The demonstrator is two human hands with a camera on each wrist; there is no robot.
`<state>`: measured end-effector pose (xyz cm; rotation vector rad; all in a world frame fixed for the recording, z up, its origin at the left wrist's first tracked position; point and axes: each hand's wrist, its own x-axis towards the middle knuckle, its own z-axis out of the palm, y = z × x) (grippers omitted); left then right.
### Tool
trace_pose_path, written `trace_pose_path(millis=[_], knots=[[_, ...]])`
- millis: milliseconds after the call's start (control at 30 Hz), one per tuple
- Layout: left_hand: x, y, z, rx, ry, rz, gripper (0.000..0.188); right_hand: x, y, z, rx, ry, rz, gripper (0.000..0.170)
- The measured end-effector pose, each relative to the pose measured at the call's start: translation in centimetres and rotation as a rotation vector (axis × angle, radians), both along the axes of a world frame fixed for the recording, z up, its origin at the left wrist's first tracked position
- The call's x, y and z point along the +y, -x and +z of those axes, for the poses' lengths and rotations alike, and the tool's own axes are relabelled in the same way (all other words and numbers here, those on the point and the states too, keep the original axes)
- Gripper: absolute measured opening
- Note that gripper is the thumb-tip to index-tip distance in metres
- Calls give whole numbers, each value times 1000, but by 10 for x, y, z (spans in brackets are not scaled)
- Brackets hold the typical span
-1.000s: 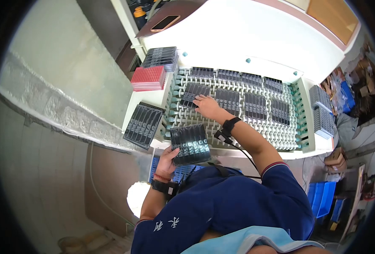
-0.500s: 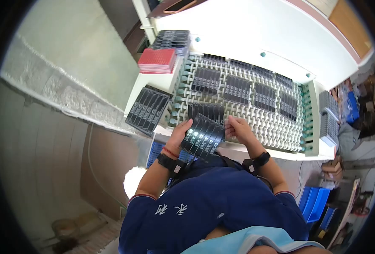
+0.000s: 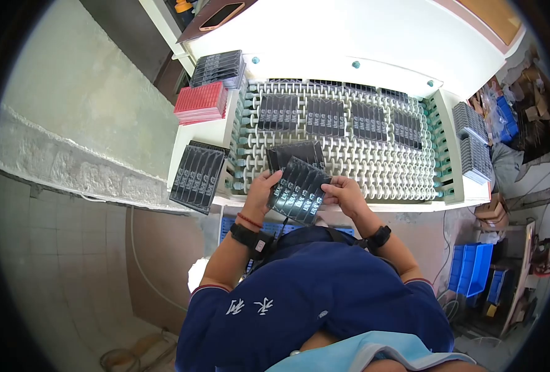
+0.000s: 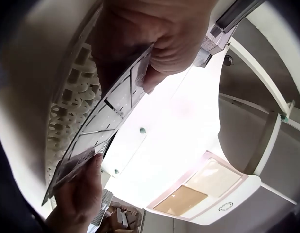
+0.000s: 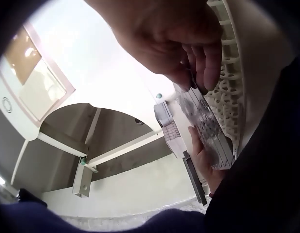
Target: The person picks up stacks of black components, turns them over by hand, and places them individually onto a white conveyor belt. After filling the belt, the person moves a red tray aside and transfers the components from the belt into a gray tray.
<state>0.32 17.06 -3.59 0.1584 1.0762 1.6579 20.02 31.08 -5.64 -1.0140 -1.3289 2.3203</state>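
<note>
Both hands hold a small stack of black panels (image 3: 298, 193) with white lettering and strip divisions, tilted above the near edge of the roller conveyor (image 3: 349, 168). My left hand (image 3: 262, 193) grips its left side, thumb on the top face. At the right edge, my right hand (image 3: 347, 194) pinches a corner between thumb and fingers. In the right wrist view the stack (image 5: 204, 124) shows several thin layers. Another black panel (image 3: 303, 150) lies on the near left rollers, partly hidden behind the stack. Farther back, a row of similar panels (image 3: 326, 118) lies across the conveyor.
At the conveyor's left stand a black panel stack (image 3: 197, 177), a red stack (image 3: 200, 103) and another dark stack (image 3: 218, 68). Grey stacks (image 3: 473, 149) sit on the right ledge. A white machine housing (image 3: 324, 34) rises behind. Blue bins (image 3: 470, 268) stand at lower right.
My right hand has left a panel on the conveyor and come back to the stack in my left hand. A panel now lies on the near left rollers. The rows have moved farther back.
</note>
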Motion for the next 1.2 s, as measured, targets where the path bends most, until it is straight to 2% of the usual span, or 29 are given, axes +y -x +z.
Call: trace_pose_path(millis=[133, 267, 300, 400, 467, 600, 700, 800, 833, 900, 933, 1000, 1067, 1133, 1200], knots=[[-5, 14, -5, 127, 54, 10, 11, -5, 5, 11, -86, 10, -14, 16], [-5, 17, -2, 140, 41, 91, 16, 5, 11, 11, -138, -63, -82, 18], [-5, 19, -2, 147, 41, 86, 17, 9, 13, 12, -130, -70, -28, 18], [-1, 15, -1, 145, 38, 60, 17, 11, 22, 16, -140, -76, 75, 17], [4, 17, -11, 145, 58, 119, 18, 12, 26, 11, -86, -91, 20, 17], [5, 15, 0, 48, 72, 197, 20, 23, 23, 12, -60, -97, -6, 17], [8, 32, -23, 247, 145, 280, 25, 48, 12, 9, -199, -197, -28, 18], [10, 45, -27, 1035, 264, 242, 36, 72, -3, -1, -337, -509, -100, 20], [9, 37, -8, 1278, 469, 234, 47, 74, -10, 8, -366, -556, -127, 21], [9, 32, 1, 1604, 437, 234, 50, 80, -28, 22, -372, -595, -216, 25], [9, 30, 3, 1766, 415, 230, 52, 90, -41, 20, -482, -694, -199, 24], [11, 22, 2, 1758, 303, 59, 52, 106, -63, 11, -680, -927, -178, 26], [20, 9, 7, 1815, 166, -36, 52, 122, -88, -5, -641, -1074, -256, 28], [31, -8, 19, 1778, 74, -185, 50, 139, -107, 10, -441, -580, -374, 26], [44, -20, 14, 1763, -36, -323, 52, 165, -133, 22, -409, -569, -304, 28]])
